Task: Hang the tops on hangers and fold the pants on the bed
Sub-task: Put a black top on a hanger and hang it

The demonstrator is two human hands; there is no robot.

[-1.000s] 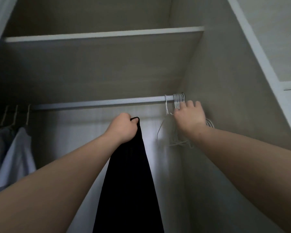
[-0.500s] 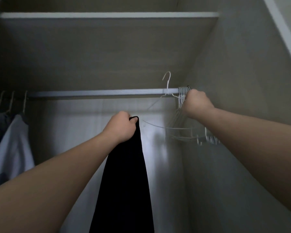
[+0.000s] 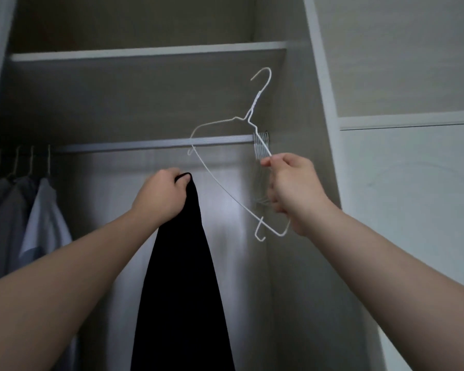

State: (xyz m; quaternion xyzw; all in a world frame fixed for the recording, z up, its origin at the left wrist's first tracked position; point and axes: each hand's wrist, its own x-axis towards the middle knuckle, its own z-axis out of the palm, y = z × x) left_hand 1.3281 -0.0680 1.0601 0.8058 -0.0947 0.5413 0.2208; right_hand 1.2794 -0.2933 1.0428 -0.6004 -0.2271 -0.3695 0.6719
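I stand facing an open wardrobe. My left hand grips the top of a black garment that hangs straight down below the rail. My right hand holds a white wire hanger by one shoulder; the hanger is off the rail and tilted, with its hook up in front of the shelf. Behind my right hand, several more white hangers are bunched at the rail's right end.
Several light shirts hang on hangers at the rail's left end. A shelf runs above the rail. The wardrobe's side wall stands close to the right of my right hand.
My right hand has lifted one white hanger off the rail and drawn it out toward me, tilting it. My left hand has kept its grip on the black garment.
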